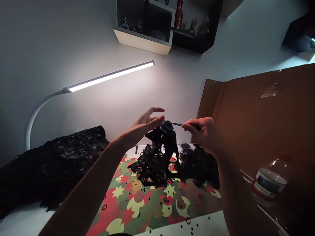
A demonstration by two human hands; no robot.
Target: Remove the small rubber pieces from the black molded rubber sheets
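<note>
Loose black rings (188,220) and specks are lying nearest, too small and scattered to count, on the white bench (214,226) and one patterned sheet (128,213). One bottle (269,185) is standing at the right. One big dark pile (76,150) is spreading at the left, and two black heaps (154,167) are sitting on the sheet. Above them, one black rubber piece (168,127) is hanging in the air between two hands. The left hand (151,121) is apparently pinching its upper edge, index finger stretching out; the right hand (200,129) is curling firmly around one thin tool (177,124), whose tip is meeting the piece. That piece is looking light, soft and floppy, probably grippy and easily torn at its thin strands; its thick ring is seeming the surest hold. Farther off, one cardboard sheet (261,111) and one lamp (110,78) are standing.
</note>
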